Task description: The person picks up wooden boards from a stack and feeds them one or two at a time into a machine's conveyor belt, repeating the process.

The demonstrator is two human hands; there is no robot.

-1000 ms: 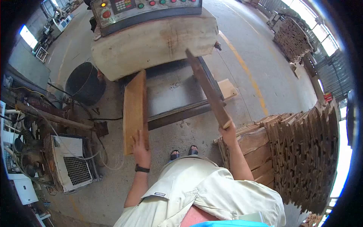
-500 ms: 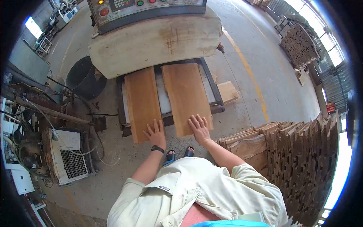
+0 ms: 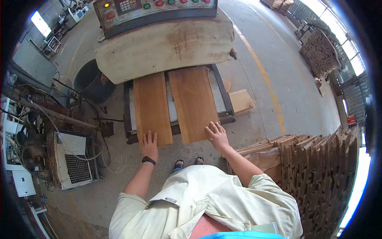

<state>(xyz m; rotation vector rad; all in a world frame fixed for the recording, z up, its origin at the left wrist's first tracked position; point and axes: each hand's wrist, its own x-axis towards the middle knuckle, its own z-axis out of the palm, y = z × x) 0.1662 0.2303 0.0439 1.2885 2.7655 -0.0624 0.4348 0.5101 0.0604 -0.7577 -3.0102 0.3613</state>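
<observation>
Two wooden boards lie side by side on the machine bed, a narrow gap between them, their far ends under the machine's pale stained cover (image 3: 163,47). My left hand (image 3: 149,147) rests with fingers spread at the near left corner of the left board (image 3: 153,107). At the near right edge of the right board (image 3: 195,103), my right hand (image 3: 218,137) touches the wood with its fingers stretched out. Neither hand is wrapped round anything. A dark watch circles my left wrist.
A control panel (image 3: 159,10) with coloured buttons tops the machine. A tall stack of rough boards (image 3: 314,171) stands close on my right. To the left are a black bin (image 3: 93,81), a box with a grille (image 3: 75,159) and loose hoses. Offcuts (image 3: 240,101) lie right of the bed.
My left hand has slid left to the left board's outer corner, and my right hand has shifted right to the other board's edge. The boards have turned slightly, their near ends closer together.
</observation>
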